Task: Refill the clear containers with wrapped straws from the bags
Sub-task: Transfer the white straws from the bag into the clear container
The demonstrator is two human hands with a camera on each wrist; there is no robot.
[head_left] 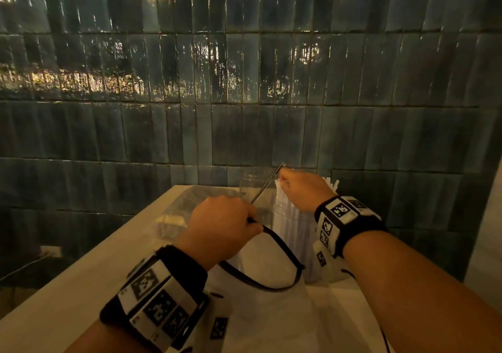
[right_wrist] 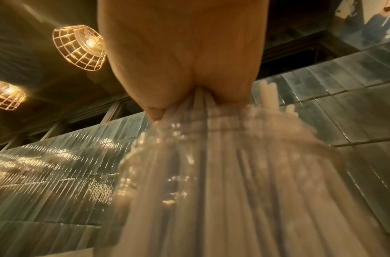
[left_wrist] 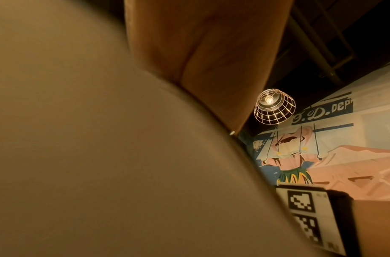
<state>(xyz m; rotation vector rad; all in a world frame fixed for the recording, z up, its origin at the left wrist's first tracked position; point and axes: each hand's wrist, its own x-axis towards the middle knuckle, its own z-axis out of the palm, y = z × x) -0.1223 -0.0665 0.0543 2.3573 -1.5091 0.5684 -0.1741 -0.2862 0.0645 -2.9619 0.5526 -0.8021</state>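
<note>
The right hand [head_left: 301, 189] sits on top of the bunch of wrapped straws [head_left: 288, 217] standing upright in the nearer clear container [head_left: 296, 244], at the back right of the tabletop [head_left: 81, 284]. Its fingers are pinched around the straw tops; the right wrist view shows the straws [right_wrist: 222, 173] fanning down from the closed fingertips [right_wrist: 156, 111] into the clear wall below. Their long axis runs nearly straight up and down, in line with the container, so the hand is directly above its work.

A 2nd clear container [head_left: 255, 187] stands just behind and to the left, and it looks empty, though dim light makes that hard to confirm. A thin dark stick-like thing [head_left: 264, 185] slants from beside the left hand up toward the right hand; what it is cannot be told.

The left hand [head_left: 225, 225] is curled around the dark-rimmed mouth of the white bag [head_left: 260, 268], holding it up and open, close in front of the containers. The left wrist view is mostly blocked by pale, blurred material.

My reading: the right hand is nearer the containers and should settle or release the straws downward, while the bag mouth lies below and toward the person, ready for the next reach.
</note>
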